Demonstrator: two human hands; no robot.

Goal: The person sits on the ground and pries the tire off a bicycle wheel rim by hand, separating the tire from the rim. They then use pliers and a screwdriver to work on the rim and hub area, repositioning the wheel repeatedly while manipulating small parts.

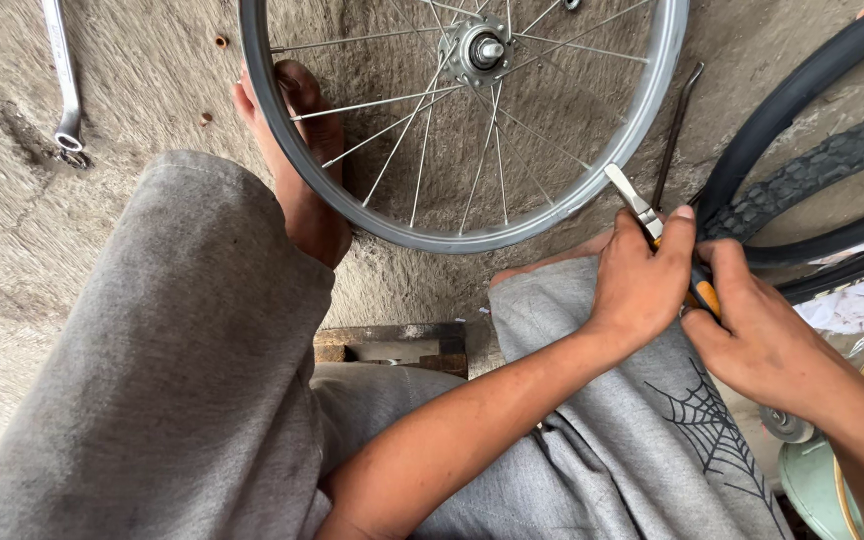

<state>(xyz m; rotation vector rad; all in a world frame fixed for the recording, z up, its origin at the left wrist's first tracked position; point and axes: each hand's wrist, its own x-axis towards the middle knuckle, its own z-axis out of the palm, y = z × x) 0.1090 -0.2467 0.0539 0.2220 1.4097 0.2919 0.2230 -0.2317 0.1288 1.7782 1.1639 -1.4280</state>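
Both hands grip one tool [652, 222]: left hand [642, 280] curled tight near its metal tip, right hand [752, 325] closed round the orange handle, tip touching the rim [642, 115].

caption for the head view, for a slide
Both hands, left hand and right hand, grip an orange-handled tool against a bare bicycle wheel rim on concrete.
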